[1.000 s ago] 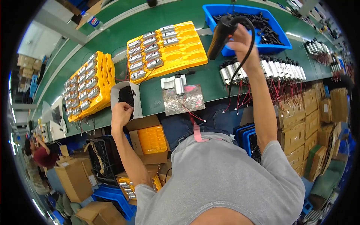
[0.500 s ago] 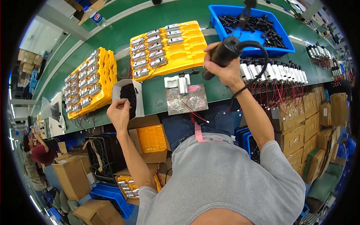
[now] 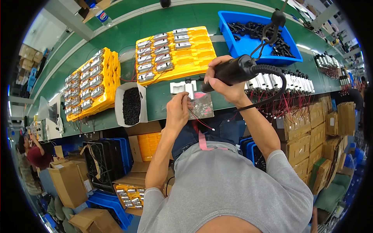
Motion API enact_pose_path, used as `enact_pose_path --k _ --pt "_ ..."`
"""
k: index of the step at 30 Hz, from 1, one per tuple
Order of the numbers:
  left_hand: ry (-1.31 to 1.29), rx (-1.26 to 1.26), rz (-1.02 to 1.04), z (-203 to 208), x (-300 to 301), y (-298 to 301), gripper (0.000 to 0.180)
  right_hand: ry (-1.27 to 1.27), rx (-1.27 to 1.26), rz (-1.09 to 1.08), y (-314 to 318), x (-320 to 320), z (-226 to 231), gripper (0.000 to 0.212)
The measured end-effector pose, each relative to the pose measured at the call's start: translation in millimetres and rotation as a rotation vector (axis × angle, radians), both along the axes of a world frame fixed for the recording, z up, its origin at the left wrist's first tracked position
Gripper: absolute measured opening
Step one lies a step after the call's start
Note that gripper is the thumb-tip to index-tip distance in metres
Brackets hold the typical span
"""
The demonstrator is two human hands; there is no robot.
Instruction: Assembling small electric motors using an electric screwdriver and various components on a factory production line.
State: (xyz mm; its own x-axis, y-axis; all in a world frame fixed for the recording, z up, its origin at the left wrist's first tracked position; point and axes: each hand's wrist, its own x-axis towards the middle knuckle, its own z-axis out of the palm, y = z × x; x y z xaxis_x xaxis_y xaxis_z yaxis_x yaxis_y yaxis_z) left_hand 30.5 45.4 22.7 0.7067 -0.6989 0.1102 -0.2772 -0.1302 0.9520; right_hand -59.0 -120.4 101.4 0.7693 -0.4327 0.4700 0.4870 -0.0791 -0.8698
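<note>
My right hand (image 3: 227, 83) is wrapped round a black electric screwdriver (image 3: 235, 70), tilted with its tip pointing left. That tip is by the black end of a small silver motor (image 3: 190, 86). The motor sits in a white fixture (image 3: 178, 87) at the bench edge, its red and black wires hanging toward me. My left hand (image 3: 178, 112) is closed in a pinch at the motor's near end; whatever its fingertips hold is hidden. Beneath lies a shiny metal plate (image 3: 205, 108). A white box (image 3: 119, 114) of small black screws (image 3: 131, 104) stands to the left.
Yellow trays (image 3: 194, 58) (image 3: 110, 81) of silver motors lie behind and left. A blue bin (image 3: 244, 48) of black parts stands at the back right. Several finished-looking motors (image 3: 276, 82) with red wires line the right edge. A cable and hook (image 3: 272, 33) hang above the screwdriver.
My left hand has moved right from the screw box to the motor in the fixture. My right hand has brought the screwdriver lower and left, its tip now beside the motor.
</note>
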Motion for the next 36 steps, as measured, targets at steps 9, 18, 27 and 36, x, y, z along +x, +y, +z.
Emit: enact_pose_path --k 9,18,27,36 --pt "-0.415 -0.039 -0.032 -3.0 8.4 -13.2 0.012 -0.082 0.100 0.073 4.3 12.2 5.5 0.037" --pt "-0.406 -0.082 -0.006 -12.4 4.2 -18.5 0.015 -0.053 0.119 0.093 4.6 12.3 1.5 0.039" --pt "-0.447 -0.084 -0.039 -15.8 5.3 -21.6 0.014 -0.050 0.090 0.056 8.7 16.4 3.1 0.037" --pt "-0.565 -0.045 -0.023 -15.0 43.7 -51.7 0.012 0.003 -0.359 -0.275 6.7 72.8 12.7 0.025"
